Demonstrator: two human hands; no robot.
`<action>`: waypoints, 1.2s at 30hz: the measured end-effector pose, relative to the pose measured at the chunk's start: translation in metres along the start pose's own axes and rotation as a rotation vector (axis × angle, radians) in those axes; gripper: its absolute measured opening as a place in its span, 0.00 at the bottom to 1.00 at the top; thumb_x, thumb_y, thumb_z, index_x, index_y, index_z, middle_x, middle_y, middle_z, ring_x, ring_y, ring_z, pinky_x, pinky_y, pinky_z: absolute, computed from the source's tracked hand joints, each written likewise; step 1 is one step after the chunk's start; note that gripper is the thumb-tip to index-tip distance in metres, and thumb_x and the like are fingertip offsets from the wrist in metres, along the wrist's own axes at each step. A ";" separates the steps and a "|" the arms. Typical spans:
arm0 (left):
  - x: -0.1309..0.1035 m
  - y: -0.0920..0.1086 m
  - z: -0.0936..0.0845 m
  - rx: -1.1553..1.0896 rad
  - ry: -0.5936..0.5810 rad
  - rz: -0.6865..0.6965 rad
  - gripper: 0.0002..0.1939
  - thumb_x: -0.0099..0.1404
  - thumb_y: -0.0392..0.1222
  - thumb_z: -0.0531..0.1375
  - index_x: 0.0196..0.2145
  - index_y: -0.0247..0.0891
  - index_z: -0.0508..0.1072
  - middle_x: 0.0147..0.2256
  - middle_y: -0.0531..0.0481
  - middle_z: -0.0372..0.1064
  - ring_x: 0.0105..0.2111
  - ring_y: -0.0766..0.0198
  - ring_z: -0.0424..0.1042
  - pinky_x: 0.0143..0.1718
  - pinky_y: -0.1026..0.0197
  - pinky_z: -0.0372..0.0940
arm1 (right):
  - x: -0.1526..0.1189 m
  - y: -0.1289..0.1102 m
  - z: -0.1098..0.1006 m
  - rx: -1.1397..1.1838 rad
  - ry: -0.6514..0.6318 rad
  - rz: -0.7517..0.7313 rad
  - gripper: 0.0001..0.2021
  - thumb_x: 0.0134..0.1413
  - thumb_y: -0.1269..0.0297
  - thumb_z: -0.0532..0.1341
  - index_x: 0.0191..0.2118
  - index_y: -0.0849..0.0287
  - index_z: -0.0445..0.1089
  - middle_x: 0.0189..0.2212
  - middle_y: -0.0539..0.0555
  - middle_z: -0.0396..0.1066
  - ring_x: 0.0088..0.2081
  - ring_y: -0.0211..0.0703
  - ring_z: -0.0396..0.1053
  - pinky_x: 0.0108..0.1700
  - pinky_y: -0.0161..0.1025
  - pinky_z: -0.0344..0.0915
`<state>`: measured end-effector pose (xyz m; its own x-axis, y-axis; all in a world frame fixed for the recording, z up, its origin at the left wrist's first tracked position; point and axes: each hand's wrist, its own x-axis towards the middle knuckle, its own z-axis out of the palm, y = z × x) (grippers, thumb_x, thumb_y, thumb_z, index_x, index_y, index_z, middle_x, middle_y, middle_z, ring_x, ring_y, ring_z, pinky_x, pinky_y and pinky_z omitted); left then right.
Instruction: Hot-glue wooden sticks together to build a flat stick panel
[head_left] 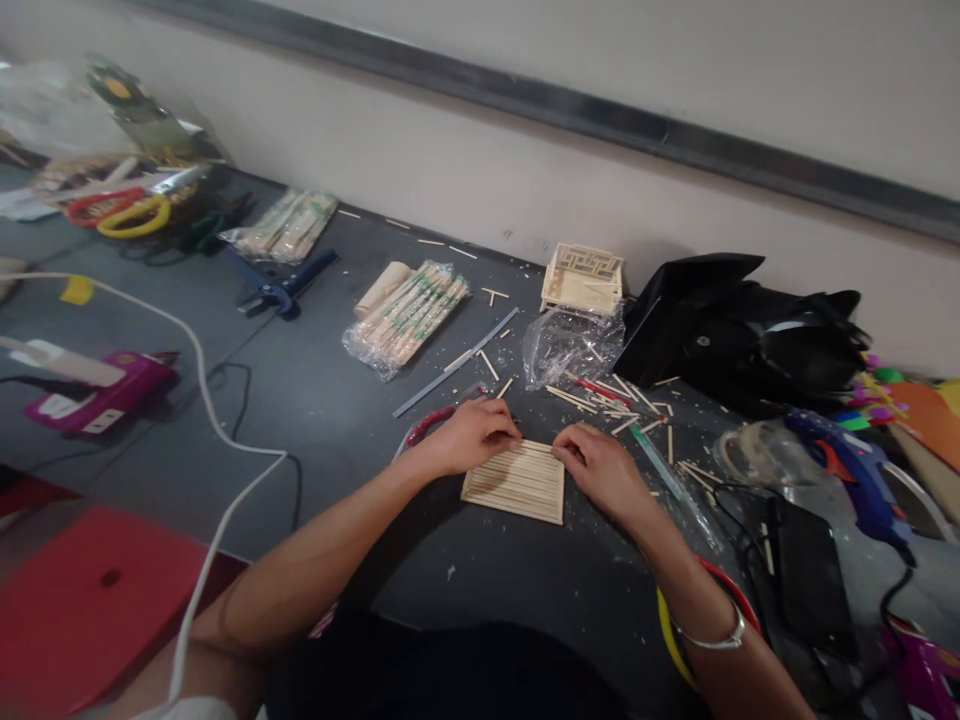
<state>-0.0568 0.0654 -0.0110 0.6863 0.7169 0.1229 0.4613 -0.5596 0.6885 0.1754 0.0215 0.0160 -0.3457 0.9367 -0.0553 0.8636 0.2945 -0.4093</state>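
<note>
A small slatted panel of thin wooden sticks (517,487) lies on the dark table in front of me. My left hand (474,437) is closed, its fingertips pinching the panel's far edge near the left corner. At the far right corner, my right hand (602,468) is closed too, thumb and fingers pressed on the edge. A pale stick runs along that edge between them; whether it is fixed there I cannot tell. Behind my left hand, the red handle (429,426) of a tool is partly hidden. Loose cut sticks (574,398) lie beyond my right hand.
A small stick-built model (583,280) stands near the wall beside a black bag (720,335). Packs of wooden sticks (416,315), a blue-grey strip (455,362) and blue pliers (281,290) lie to the left. On the right are a blue glue gun (855,475) and a black phone (814,575).
</note>
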 end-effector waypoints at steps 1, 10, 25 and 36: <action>0.001 0.000 0.002 -0.002 0.024 -0.007 0.07 0.65 0.34 0.60 0.37 0.38 0.79 0.36 0.49 0.72 0.37 0.63 0.71 0.42 0.61 0.63 | 0.000 0.000 0.001 0.009 -0.001 0.011 0.07 0.61 0.70 0.57 0.32 0.55 0.69 0.30 0.50 0.71 0.32 0.40 0.70 0.35 0.35 0.60; 0.004 0.005 0.008 -0.004 0.100 -0.042 0.10 0.59 0.27 0.59 0.30 0.38 0.77 0.31 0.52 0.73 0.33 0.65 0.71 0.43 0.60 0.62 | 0.002 -0.001 -0.001 0.095 -0.043 0.076 0.06 0.59 0.70 0.57 0.30 0.55 0.68 0.30 0.51 0.72 0.33 0.40 0.69 0.36 0.35 0.60; 0.000 -0.006 -0.004 -0.033 0.013 0.061 0.05 0.65 0.36 0.61 0.38 0.37 0.77 0.36 0.49 0.73 0.36 0.64 0.72 0.41 0.62 0.65 | -0.011 -0.019 -0.026 0.091 -0.241 0.292 0.09 0.50 0.62 0.64 0.22 0.55 0.69 0.21 0.50 0.72 0.25 0.40 0.67 0.27 0.35 0.54; 0.003 -0.006 0.002 0.083 0.077 0.094 0.07 0.67 0.34 0.57 0.36 0.37 0.77 0.34 0.48 0.72 0.35 0.64 0.71 0.41 0.62 0.64 | -0.002 -0.025 -0.020 0.105 -0.193 0.366 0.08 0.54 0.64 0.59 0.28 0.57 0.74 0.27 0.54 0.77 0.28 0.41 0.71 0.29 0.34 0.57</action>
<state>-0.0564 0.0698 -0.0160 0.6851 0.6877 0.2402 0.4442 -0.6557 0.6106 0.1615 0.0164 0.0442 -0.0943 0.9203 -0.3796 0.9035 -0.0811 -0.4209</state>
